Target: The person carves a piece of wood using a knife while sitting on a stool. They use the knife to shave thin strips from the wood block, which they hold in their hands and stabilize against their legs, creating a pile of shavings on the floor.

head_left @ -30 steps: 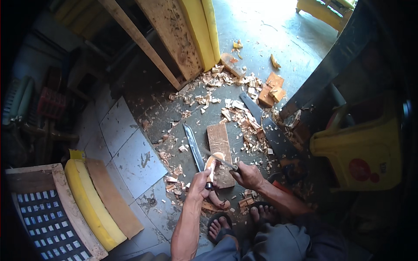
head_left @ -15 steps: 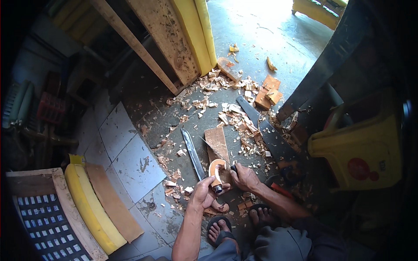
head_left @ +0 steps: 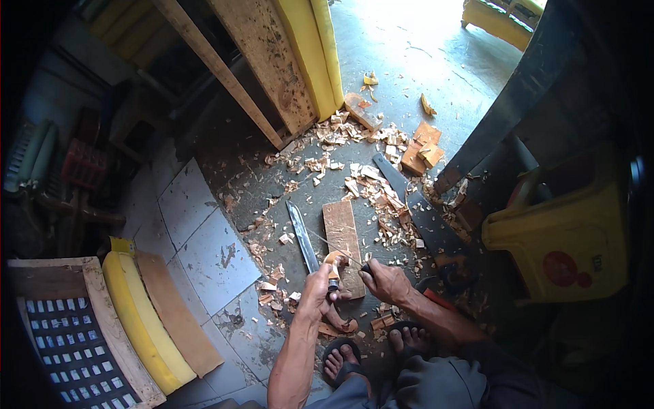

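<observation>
My left hand is closed on a curved, pale orange wooden piece with a dark end. My right hand grips the dark handle of a long, thin metal tool, its shaft reaching left across the curved piece. Beneath lies a flat wooden block on the floor. A long steel blade rests just left of the block. Another reddish curved wood piece lies below my left hand.
Wood shavings surround the work, with a handsaw at right. A yellow plastic stool stands right; a webbed frame and yellow padded board lie left. Upholstered furniture borders the bright doorway.
The curved piece in my left hand has tilted back and forth. The tool in my right hand swung steeper and has come back to a flatter slant across the piece.
</observation>
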Demonstrator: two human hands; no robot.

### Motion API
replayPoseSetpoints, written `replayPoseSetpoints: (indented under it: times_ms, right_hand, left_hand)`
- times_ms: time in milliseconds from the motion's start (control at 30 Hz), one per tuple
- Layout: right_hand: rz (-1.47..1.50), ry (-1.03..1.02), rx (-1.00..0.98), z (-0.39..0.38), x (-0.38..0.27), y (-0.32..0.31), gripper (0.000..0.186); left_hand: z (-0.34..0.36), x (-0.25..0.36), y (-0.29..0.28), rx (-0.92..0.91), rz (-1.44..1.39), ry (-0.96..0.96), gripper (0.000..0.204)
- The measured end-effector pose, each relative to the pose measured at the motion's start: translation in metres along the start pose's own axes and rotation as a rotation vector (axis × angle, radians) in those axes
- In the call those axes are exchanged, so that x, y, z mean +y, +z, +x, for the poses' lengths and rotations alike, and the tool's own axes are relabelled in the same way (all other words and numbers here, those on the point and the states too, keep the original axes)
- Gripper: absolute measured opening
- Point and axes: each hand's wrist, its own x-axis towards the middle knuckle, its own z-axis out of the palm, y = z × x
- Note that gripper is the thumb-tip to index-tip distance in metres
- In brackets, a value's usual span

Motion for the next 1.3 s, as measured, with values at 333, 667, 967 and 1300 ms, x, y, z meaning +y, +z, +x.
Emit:
replayPoseSetpoints:
  times_ms: [333,667,967,1300]
  right_hand:
    - [0.168,-0.077,0.094,0.003,0.004,0.007,0.03]
    - [0.058,-0.078,0.075,0.005,0.011,0.006,0.024]
    - [-0.179,0.002,0.102,0.01,0.02,0.013,0.025]
    - [0.095,-0.047,0.048,0.005,0.024,0.017,0.028]
  left_hand:
    - [-0.002,0.012,-0.005,0.008,0.011,-0.084,0.039]
    - [0.003,0.012,-0.011,-0.025,0.027,-0.073,0.034]
    - [0.003,0.009,-0.022,-0.072,0.005,-0.036,0.037]
    - [0.002,0.011,-0.02,0.037,0.008,-0.13,0.037]
